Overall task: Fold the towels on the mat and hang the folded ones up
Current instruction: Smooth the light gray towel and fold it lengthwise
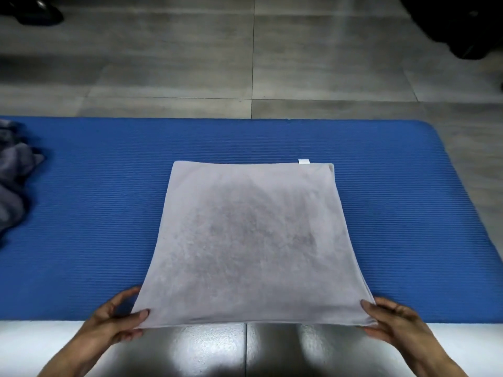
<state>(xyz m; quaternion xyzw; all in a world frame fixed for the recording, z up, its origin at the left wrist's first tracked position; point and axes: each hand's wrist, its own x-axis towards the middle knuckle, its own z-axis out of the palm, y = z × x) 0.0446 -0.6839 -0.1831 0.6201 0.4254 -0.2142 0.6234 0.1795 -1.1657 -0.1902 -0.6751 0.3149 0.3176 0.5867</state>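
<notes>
A pale grey towel [251,240] lies flat on the blue mat [95,213], folded into a near square, with a small white tag [303,161] at its far edge. My left hand [119,319] pinches the towel's near left corner, thumb on top and fingers under the cloth. My right hand [392,319] pinches the near right corner the same way. The near edge of the towel reaches the mat's front edge.
A heap of crumpled grey-blue towels [13,180] sits at the mat's left end. Grey tiled floor [245,63] lies beyond the mat, glossy floor in front of it. Dark shoes [32,10] show at top left and a dark shape [462,23] at top right.
</notes>
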